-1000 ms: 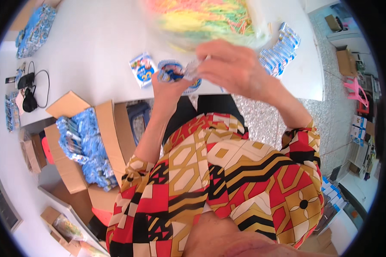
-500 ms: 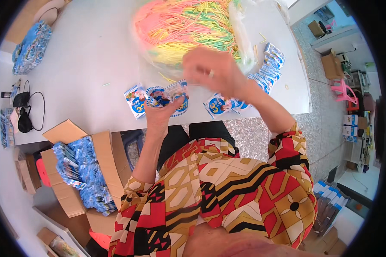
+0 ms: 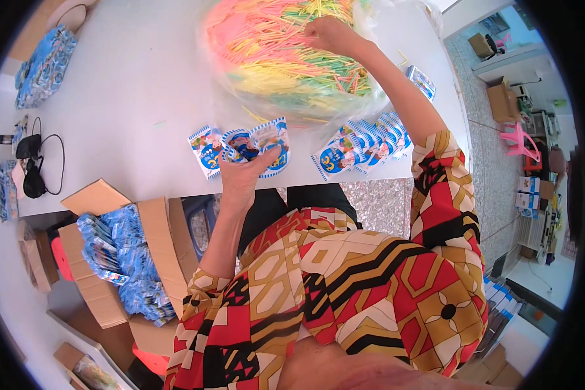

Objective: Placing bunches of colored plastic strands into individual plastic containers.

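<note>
Hands at lettered packets; at sticks

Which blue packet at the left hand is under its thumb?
The rightmost packet: the left hand has its thumb on it; the middle and leftmost are clear of it.

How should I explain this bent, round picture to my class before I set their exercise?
There is no machine here, just a person's two bare hands. The picture comes from a wide fisheye camera worn on the head, looking down, so straight edges curve near the rim. On the white table sits a clear plastic bag full of thin pink, yellow and green sticks. The left hand holds blue-and-white packets. The right hand is at the sticks; whether it grips any is unclear. An overlapping row of similar packets lies to the right.
</note>
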A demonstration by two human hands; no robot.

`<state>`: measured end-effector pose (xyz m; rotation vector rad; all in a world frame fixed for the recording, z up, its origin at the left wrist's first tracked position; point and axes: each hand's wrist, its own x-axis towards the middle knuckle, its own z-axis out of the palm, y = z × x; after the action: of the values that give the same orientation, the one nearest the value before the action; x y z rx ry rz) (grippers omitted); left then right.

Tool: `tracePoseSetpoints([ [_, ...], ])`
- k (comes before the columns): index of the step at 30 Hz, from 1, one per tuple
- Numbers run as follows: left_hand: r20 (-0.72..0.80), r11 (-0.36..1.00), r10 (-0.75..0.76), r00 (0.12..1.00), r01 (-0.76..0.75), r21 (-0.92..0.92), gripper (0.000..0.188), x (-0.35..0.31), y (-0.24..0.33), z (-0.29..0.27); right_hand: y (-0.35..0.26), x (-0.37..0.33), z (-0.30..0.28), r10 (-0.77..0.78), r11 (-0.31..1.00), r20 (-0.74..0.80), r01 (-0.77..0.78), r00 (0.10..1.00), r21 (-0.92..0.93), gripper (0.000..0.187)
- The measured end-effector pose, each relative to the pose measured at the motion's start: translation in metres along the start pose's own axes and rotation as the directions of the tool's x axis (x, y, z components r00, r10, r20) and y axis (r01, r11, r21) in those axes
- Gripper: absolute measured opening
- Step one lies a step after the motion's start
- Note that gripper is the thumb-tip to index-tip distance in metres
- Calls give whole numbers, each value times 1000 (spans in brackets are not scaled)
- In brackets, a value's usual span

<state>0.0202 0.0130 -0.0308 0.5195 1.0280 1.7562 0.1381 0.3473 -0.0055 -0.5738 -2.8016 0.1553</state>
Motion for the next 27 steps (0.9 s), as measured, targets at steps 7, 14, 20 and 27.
tracePoseSetpoints([
  [7, -11, 999, 34, 999, -34, -12, 35, -1, 0, -2, -8, 23, 4, 47, 984, 231, -5, 972, -179, 15],
  [14, 13, 1000, 6, 1000, -6, 6, 32, -4, 5, 3, 5, 17, 14, -25, 990, 125, 41, 992, -131, 16],
  [20, 29, 1000, -2, 1000, 2, 4, 32, -6, 5, 4, -1, 11, 7, 13, 992, 146, 6, 989, -127, 11],
  [27, 19, 999, 23, 1000, -23, 27, 36, -4, -1, 3, 7, 6, -8, 83, 983, 165, -53, 983, -178, 7],
])
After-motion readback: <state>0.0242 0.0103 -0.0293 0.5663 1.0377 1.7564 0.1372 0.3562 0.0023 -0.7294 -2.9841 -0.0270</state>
